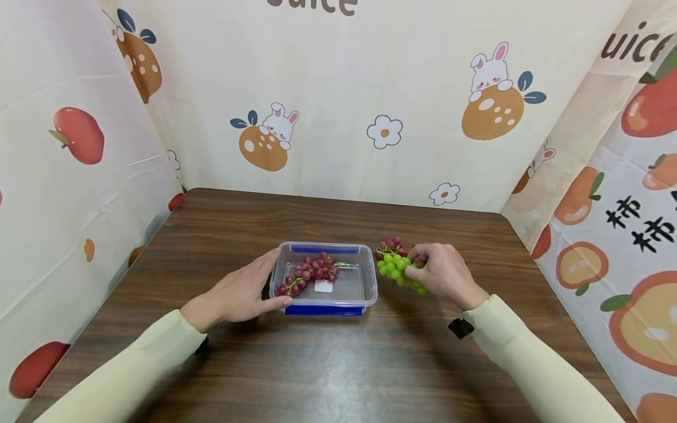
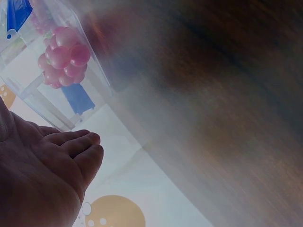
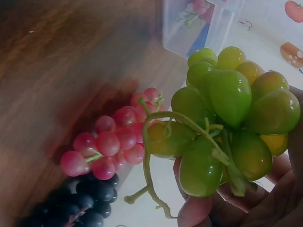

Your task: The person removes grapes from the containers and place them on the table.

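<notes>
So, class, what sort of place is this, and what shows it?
Probably a small staged tabletop set: printed cloth hangs behind and beside a wooden table, where a plastic box holds red grapes.

2 long, pale cream sleeves [image 1: 529, 357]; a small black, angular piece [image 1: 461, 328] beside the right cuff [image 1: 488, 317].

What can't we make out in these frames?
Clear plastic box: left wrist, cut off by top and left edges.
Red grapes outside it: head, partly behind green grapes and right hand.
Black grapes: right wrist, cut off by bottom edge.
White label: head, any print too small.
</notes>
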`<state>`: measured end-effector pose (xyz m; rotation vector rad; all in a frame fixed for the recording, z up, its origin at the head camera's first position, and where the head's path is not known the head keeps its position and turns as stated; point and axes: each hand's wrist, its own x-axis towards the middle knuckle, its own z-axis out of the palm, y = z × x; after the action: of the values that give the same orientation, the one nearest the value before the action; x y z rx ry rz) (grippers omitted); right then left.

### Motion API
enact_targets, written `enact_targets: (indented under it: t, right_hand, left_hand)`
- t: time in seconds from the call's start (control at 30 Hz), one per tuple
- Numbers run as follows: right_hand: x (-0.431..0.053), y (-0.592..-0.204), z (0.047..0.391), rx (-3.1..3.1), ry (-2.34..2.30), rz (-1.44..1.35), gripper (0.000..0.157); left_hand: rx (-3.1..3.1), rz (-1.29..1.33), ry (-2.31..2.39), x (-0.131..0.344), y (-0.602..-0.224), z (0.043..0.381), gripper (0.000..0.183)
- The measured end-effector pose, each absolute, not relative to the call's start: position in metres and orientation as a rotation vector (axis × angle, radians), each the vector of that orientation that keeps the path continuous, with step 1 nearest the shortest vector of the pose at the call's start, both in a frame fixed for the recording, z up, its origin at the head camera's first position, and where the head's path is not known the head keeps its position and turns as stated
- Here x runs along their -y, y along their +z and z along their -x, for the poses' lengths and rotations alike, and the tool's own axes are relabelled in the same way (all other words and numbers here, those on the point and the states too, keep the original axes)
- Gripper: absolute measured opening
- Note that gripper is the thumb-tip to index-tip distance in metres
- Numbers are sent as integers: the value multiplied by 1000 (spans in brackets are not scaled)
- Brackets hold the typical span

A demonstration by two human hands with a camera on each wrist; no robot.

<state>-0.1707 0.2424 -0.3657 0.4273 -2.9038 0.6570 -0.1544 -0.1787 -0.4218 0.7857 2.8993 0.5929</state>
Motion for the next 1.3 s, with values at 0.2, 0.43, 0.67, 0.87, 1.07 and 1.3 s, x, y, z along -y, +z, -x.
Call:
enact_targets:
  t: [0.2, 0.43, 0.67, 0.87, 1.07, 1.3]
  right_hand:
    - [-242, -373, 170, 2922, 640, -437, 5]
    - [-243, -379, 169, 2934, 605, -423, 6]
    - [-245, -384, 168, 2946, 587, -408, 8]
    - [-246, -388, 167, 2953, 579, -419, 6]
    - [-247, -392, 167, 2949, 540, -414, 9]
    - [-250, -396, 168, 2972, 531, -405, 12]
  left_hand:
    - [-2898, -774, 597, 179, -422, 154, 120]
    - [-2900, -782, 612, 179, -422, 154, 118]
    - [-2901, -779, 620, 180, -421, 153, 116]
    - [-2901, -782, 611, 180, -421, 153, 117]
    - [-2898, -776, 610, 179, -420, 153, 117]
    - [-2898, -779, 603, 179, -420, 152, 118]
